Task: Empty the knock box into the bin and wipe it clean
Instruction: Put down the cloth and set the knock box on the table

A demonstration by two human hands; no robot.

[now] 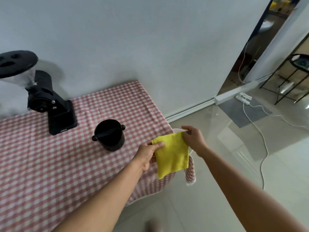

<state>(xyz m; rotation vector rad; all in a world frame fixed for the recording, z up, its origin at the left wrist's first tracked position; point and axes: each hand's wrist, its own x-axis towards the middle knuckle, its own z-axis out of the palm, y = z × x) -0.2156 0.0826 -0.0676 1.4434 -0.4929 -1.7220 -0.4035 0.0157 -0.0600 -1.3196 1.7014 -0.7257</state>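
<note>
One black knock box (109, 134) stands upright on the checked surface (41, 156), just left of and beyond the left hand (148, 154), not touching it. Its mouth faces up; the knock bar runs diagonally across the mouth, lower left to upper right, with a knob at each end. One yellow cloth (172, 155) hangs spread between both hands over the surface's right edge, its long axis roughly vertical. Left hand pinches the cloth's upper left corner, thumb on top; right hand (194, 138) pinches the upper right corner. One black coffee grinder (48, 104) stands at the back left, well apart from the knock box. A white cable (260, 131) trails on the floor at right.
</note>
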